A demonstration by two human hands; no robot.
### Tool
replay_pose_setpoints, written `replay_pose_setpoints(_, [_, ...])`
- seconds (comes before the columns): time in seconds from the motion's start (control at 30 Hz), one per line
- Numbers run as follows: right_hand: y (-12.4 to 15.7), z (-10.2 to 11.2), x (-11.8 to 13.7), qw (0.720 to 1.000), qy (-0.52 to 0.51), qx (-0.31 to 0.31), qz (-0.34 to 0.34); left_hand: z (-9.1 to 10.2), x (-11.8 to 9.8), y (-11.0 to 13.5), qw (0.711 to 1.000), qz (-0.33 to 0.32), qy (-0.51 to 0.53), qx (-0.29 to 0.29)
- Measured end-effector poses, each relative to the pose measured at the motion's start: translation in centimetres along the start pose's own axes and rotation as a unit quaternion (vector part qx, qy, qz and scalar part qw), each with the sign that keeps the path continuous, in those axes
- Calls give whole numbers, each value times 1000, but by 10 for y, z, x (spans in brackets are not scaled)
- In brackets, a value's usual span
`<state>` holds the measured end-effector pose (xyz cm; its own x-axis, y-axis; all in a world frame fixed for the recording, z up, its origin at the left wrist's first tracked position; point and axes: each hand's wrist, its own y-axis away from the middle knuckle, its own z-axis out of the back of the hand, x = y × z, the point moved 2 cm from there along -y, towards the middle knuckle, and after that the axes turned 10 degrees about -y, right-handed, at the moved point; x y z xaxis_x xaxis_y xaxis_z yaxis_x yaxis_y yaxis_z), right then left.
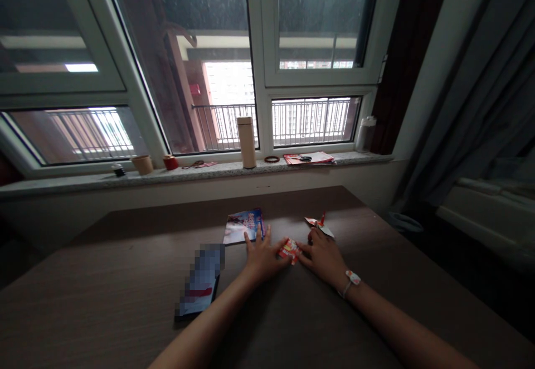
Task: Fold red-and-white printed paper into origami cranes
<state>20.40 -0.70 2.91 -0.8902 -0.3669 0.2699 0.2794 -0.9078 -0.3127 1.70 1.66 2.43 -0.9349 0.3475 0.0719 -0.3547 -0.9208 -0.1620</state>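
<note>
A small folded piece of red patterned paper (289, 251) lies flat on the table between my two hands. My left hand (264, 255) rests with its fingers spread, the thumb pressing the paper's left side. The thumb of my right hand (326, 255), which wears a bracelet (351, 278), touches the paper's right edge. The other fingers of that hand are bent forward, away from the thumb. Just beyond them sits a folded paper crane (330, 231), white and red, partly covered by the fingertips. Beyond my left fingertips lies a glossy printed booklet (240, 226).
A phone or tablet (200, 282), its screen blurred, lies left of my left forearm on the brown table (104, 280). On the windowsill (200, 175) stand a beige flask (246, 143), a paper cup (142, 164), a clear bottle (366, 135), and papers (321, 158) with scissors (306, 159).
</note>
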Motion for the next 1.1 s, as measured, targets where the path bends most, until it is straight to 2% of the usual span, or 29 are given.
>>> replay_pose_setpoints(0.17, [-1,6,-1,1000,-5,-12,-10,-1,1,0,1000,2,1,3])
replay_pose_setpoints(0.5, [-1,5,-4,997,-36,-65,0,-2,1,-1,1000,4,-2,15])
replay_pose_setpoints(0.63, [-1,-1,-3,989,-102,-89,56,-4,1,-2,1000,2,-8,11])
replay_pose_setpoints(0.73, [-2,-11,-3,977,-150,-64,136,-4,1,-1,1000,1,-16,14])
replay_pose_setpoints(0.8, [-3,-17,-4,972,-166,-41,159,-3,1,-1,1000,3,-16,15])
replay_pose_setpoints(0.87, [-4,-19,-5,973,-168,-12,155,-2,1,-1,1000,3,-14,18])
replay_pose_setpoints(0.97, [-3,-17,-4,984,-138,24,110,-2,1,-1,1000,2,-11,22])
replay_pose_setpoints(1.1, [-1,-11,-1,990,-118,32,66,-2,1,-1,1000,4,-8,11])
